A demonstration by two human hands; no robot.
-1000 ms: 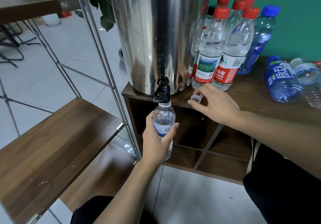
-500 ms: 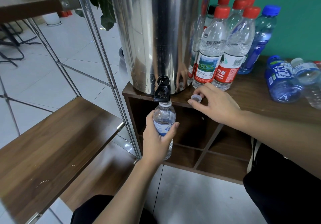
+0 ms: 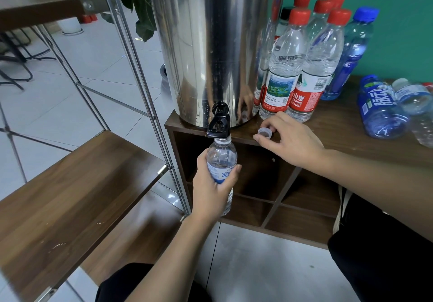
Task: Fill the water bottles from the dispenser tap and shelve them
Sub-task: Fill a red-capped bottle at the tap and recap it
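Note:
My left hand (image 3: 214,190) grips a small clear water bottle (image 3: 221,159) with a blue label, held upright with its open mouth right under the black tap (image 3: 219,123) of the steel dispenser (image 3: 210,44). My right hand (image 3: 291,139) rests on the wooden cabinet top (image 3: 339,135) and pinches the bottle's pale cap (image 3: 264,133), open side up. The bottle's lower half is hidden behind my left hand.
Several red-capped bottles (image 3: 285,67) and a blue-capped one (image 3: 351,51) stand right of the dispenser. Blue bottles (image 3: 379,109) lie on their sides at the far right. A wooden shelf (image 3: 70,184) on a metal rack (image 3: 140,79) is at the left, with another board above.

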